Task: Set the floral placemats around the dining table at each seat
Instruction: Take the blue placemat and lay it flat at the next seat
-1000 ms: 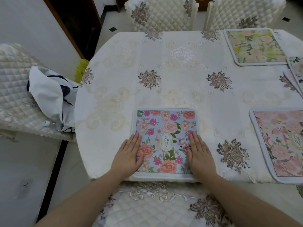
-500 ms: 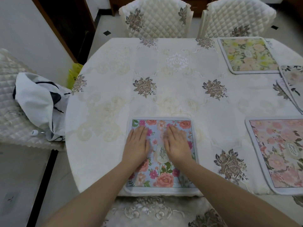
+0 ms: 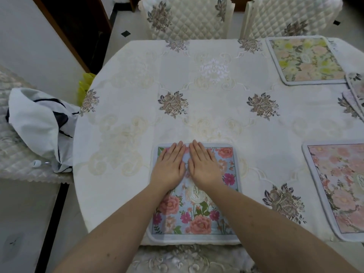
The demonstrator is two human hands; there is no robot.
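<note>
A blue floral placemat lies flat at the near edge of the dining table, which wears a cream embroidered cloth. My left hand and my right hand press palm-down side by side on the mat's far half, fingertips reaching its far edge. Neither hand grips anything. A pink floral placemat lies at the near right. A yellow-green floral placemat lies at the far right. More placemats are stacked at the right edge, partly cut off.
Two quilted chairs stand at the far side, one left of the other. A third quilted chair at the left holds a white cloth bag. Another chair seat sits just below the near table edge.
Both hands slid from the mat's near outer edges inward and away from me, ending together on its far half. The mat stayed in place.
</note>
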